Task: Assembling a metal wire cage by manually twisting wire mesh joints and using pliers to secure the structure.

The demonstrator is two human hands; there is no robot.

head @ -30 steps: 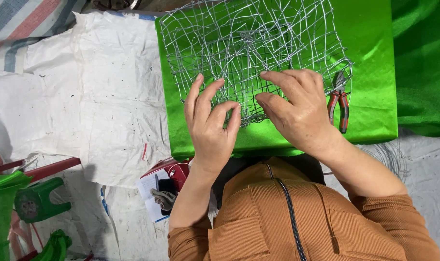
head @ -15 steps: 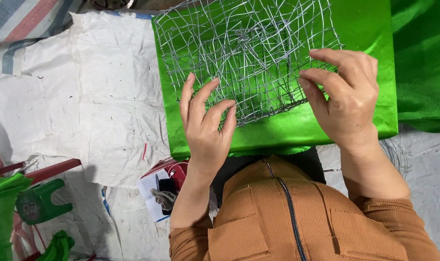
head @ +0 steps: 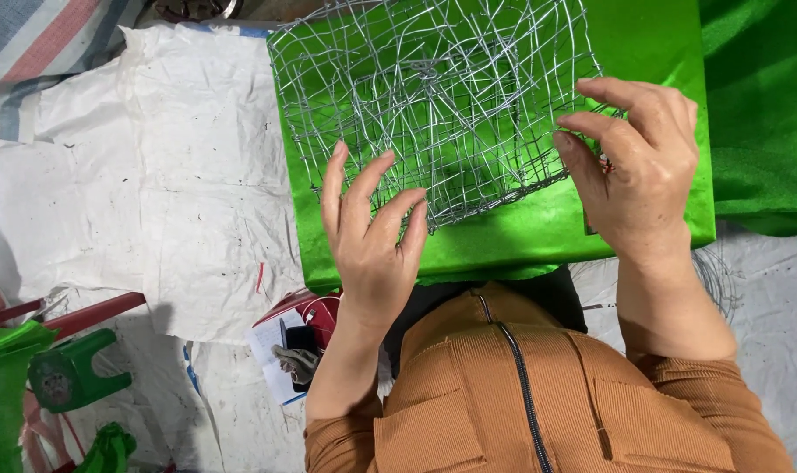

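Both hands rest on the wire mesh (head: 433, 105) over the green surface (head: 521, 236). Left hand (head: 372, 236) lies flat, fingers spread; right hand (head: 635, 166) curls, fingertips pinching the mesh's edge

A board wrapped in shiny green sheet (head: 521, 236) is seen across the upper middle of the frame, and a tangled wire mesh (head: 433, 96) is laid right on it. Underneath, the floor is covered by white woven sacking (head: 153, 175), with a striped tarp (head: 39, 44) tucked in the upper left corner.
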